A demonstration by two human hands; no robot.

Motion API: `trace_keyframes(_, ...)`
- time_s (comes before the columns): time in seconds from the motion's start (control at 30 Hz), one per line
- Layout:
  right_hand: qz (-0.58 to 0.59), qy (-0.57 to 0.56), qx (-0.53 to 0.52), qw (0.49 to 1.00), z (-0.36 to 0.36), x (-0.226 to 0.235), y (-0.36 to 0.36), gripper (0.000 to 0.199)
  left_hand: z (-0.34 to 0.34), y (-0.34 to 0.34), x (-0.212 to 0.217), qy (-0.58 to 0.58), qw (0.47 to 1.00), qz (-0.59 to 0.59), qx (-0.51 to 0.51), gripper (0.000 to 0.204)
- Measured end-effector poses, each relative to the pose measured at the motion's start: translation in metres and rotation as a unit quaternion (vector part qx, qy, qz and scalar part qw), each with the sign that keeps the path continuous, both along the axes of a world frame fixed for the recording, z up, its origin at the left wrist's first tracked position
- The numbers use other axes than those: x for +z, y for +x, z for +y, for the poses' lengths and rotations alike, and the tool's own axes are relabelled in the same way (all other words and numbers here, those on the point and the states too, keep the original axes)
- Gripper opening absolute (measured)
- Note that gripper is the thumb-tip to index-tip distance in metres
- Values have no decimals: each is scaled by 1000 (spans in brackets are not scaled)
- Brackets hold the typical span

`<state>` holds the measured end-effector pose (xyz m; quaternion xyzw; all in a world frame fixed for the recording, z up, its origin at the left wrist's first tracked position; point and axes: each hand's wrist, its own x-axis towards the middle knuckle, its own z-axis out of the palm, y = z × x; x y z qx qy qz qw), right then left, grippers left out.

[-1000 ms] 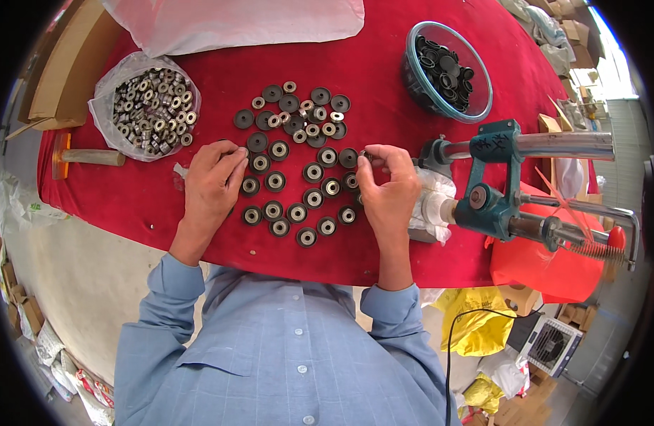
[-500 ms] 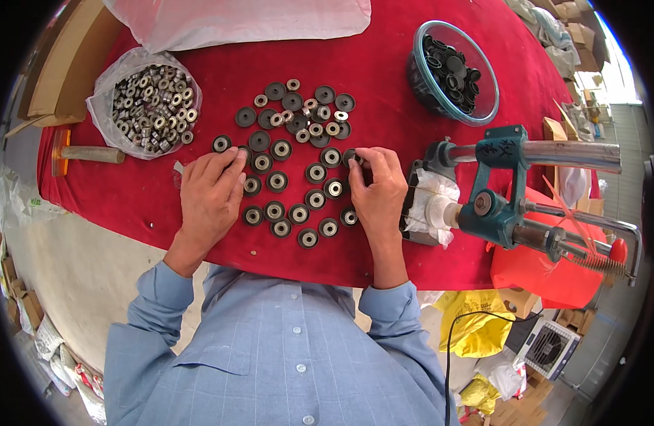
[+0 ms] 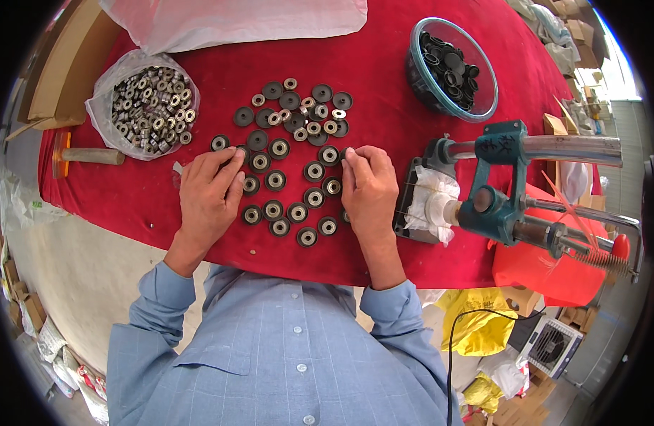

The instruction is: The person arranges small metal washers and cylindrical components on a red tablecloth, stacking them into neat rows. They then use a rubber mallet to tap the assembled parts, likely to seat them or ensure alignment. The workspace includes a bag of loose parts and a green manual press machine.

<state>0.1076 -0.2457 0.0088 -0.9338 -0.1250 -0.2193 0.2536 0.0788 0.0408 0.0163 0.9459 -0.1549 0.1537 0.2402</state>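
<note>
Small metal ball bearings seated in round black caps, such as this capped bearing point(image 3: 275, 180), lie in loose columns on the red cloth. My left hand point(image 3: 210, 192) rests at their left side, thumb apart from the bent fingers, fingertips touching a partly covered black cap point(image 3: 244, 151). On the right side, my right hand point(image 3: 369, 190) has thumb and fingers closed at the edge of another black cap point(image 3: 345, 151), mostly hidden by the fingertips. Beyond both hands, loose black caps point(image 3: 243, 116) and bare bearings point(image 3: 300, 133) lie mixed together.
A clear bag of bearings point(image 3: 90, 106) stands at the left, beside a hammer point(image 3: 93, 155). A bowl of black caps point(image 3: 494, 92) is at the far right. A green lever press point(image 3: 492, 192) stands right of my right hand. A white sack point(image 3: 249, 28) lies at the back.
My right hand has shifted slightly left, toward the columns, and its fingers now cover more of the cap and the capped bearing below it. The left hand is almost unmoved.
</note>
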Motion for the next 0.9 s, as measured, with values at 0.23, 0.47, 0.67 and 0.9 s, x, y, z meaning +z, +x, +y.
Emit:
trace_keyframes(0.23, -6, -51, -6, 999, 4, -1, -10, 31, -21, 4, 21, 17, 999, -18, -25, 43)
trace_keyframes(0.47, 27, -2, -9, 1000, -1, -5, -14, 46, -35, 10, 9, 54, 996, 23, -68, 54)
trace_keyframes(0.67, 54, -74, -21, 996, -5, -5, -27, 56, -36, 8, 11, 84, 994, 35, -63, 56)
trace_keyframes(0.9, 55, -82, -3, 995, -14, -6, -30, 60, -41, 7, 10, 81, 994, 43, -51, 53)
